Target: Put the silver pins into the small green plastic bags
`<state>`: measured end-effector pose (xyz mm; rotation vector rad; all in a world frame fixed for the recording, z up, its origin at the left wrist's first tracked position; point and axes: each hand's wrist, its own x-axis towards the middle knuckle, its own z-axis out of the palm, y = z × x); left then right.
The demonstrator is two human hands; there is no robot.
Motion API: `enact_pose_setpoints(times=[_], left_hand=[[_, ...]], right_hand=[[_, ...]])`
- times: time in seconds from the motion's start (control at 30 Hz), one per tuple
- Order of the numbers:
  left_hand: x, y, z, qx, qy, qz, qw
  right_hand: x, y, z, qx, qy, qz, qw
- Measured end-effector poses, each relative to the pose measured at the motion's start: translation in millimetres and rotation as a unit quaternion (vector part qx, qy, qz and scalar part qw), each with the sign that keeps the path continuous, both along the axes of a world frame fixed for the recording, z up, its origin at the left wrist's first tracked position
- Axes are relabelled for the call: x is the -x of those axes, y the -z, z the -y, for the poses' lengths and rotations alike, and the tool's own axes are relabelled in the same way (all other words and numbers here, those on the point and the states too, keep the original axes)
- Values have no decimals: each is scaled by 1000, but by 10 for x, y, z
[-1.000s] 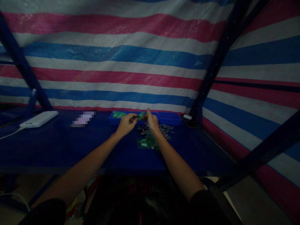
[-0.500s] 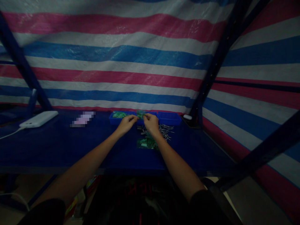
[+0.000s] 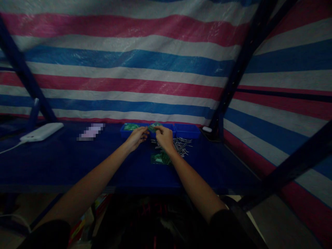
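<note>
Both my hands meet above the blue bench, just in front of a row of blue trays (image 3: pixel 187 131). My left hand (image 3: pixel 137 136) and my right hand (image 3: pixel 164 137) are each pinched on a small green circuit board (image 3: pixel 152 127) held between them. Under my right wrist lies a small pile of green boards (image 3: pixel 160 158). To its right is a heap of loose silvery metal pins (image 3: pixel 182 144). The left tray (image 3: pixel 131 127) holds more green boards.
A white power bank (image 3: pixel 43 131) with a cable lies at the far left of the bench, and a blurred pale patch (image 3: pixel 90 131) sits right of it. Dark blue rack posts (image 3: pixel 233 79) stand at the right. A striped tarp hangs behind. A small white object (image 3: pixel 207 129) lies by the post.
My hands have shifted slightly left and closer together. My right index finger, raised a second ago, has come down onto the green board.
</note>
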<state>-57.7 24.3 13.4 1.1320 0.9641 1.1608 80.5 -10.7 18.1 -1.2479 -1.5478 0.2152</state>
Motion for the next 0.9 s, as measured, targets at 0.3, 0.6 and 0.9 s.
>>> enact_pose_setpoints(times=[0.3,0.6,0.9], left_hand=[[-9,30,-12,-30,-10,-18,999],[-26,44,10,-167,-15,-58,984],[-21,44,17,-148,6,-114,982]], right_hand=[[12,-11,38,31,3,46,998],[8,40,-69,20,19,-1,1000],[-21,42,-93,19,45,39,998]])
